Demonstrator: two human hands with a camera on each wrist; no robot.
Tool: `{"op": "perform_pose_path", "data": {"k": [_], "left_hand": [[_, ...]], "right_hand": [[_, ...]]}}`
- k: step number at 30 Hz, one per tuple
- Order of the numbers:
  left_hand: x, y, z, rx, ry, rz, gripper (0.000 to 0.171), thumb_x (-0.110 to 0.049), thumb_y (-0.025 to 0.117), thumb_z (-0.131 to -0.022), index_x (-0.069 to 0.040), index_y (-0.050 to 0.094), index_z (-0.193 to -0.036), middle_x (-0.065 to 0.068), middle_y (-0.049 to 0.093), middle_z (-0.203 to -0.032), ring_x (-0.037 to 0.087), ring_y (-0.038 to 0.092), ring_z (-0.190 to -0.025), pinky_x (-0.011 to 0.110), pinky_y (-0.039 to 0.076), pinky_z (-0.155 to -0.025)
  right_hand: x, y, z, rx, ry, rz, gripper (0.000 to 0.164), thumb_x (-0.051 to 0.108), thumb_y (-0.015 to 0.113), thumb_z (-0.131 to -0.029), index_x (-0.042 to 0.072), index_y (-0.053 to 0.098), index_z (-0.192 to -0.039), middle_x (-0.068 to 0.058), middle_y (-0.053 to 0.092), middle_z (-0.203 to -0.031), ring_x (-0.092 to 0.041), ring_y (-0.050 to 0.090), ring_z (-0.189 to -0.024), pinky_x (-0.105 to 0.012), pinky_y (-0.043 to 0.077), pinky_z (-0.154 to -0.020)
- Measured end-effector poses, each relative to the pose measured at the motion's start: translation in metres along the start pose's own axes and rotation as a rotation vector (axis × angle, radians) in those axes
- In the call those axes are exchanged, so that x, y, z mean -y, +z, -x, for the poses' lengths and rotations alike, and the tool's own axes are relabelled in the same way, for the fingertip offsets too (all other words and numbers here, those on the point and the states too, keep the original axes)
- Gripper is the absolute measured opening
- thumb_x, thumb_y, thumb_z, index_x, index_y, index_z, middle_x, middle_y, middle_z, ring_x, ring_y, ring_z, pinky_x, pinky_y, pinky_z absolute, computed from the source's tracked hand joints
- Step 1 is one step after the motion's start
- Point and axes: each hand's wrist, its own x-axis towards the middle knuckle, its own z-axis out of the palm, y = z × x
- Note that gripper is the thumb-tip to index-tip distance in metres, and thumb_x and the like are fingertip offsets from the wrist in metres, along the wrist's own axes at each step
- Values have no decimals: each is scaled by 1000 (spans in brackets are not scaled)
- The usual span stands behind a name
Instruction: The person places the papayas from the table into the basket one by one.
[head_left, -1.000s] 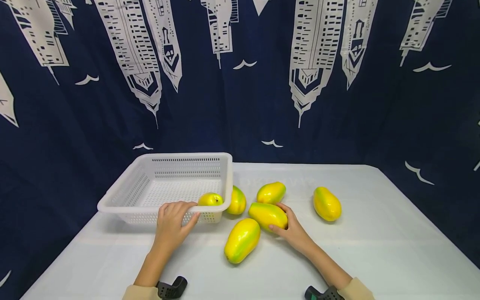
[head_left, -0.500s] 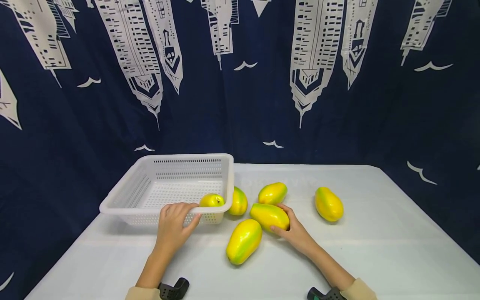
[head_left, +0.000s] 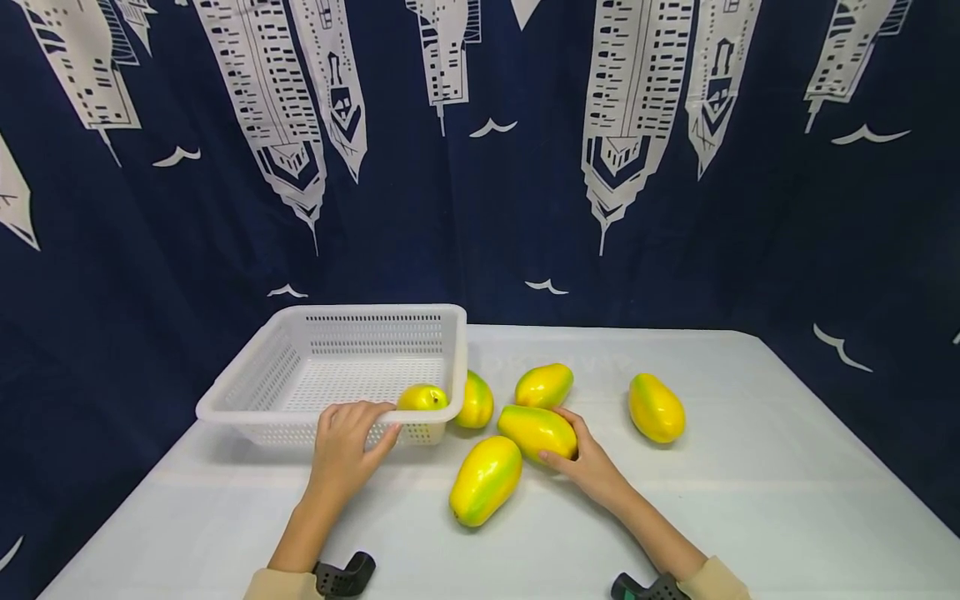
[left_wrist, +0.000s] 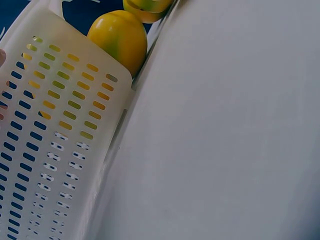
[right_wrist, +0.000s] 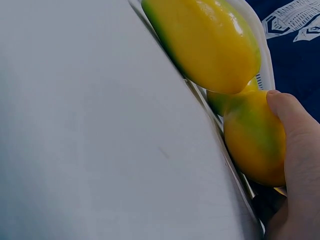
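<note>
My left hand (head_left: 345, 450) grips the near rim of a white plastic basket (head_left: 247, 417), fingers over the edge and thumb outside. Inside the basket's near right corner lies one yellow papaya (head_left: 422, 397). My right hand (head_left: 588, 467) holds another yellow-green papaya (head_left: 537, 432) by its right end, low over the white table; the right wrist view shows the thumb (right_wrist: 287, 112) against this papaya (right_wrist: 255, 140). Close by lie a papaya in front (head_left: 486, 482), one behind (head_left: 543, 386) and one beside the basket's right wall (head_left: 474, 400).
A further papaya (head_left: 656, 408) lies apart on the right side of the white table (head_left: 750, 500). A dark blue cloth (head_left: 480, 208) with white building prints hangs behind the table. Each wrist wears a black strap device (head_left: 345, 575).
</note>
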Motion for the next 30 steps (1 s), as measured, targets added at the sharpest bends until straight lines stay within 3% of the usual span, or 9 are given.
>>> {"op": "perform_pose_path", "data": {"k": [30], "left_hand": [[2,3,2,-46,42,-3,28,-31,62,-76,-15,64,-97,1,66,-89,23,57,-85,40,32,-84]], "right_hand": [[4,-2,2,-67,18,-52,65,31,65,-81,17,29,-134,-13,43,-134,-27,45,-116,-45,35,-96]]}}
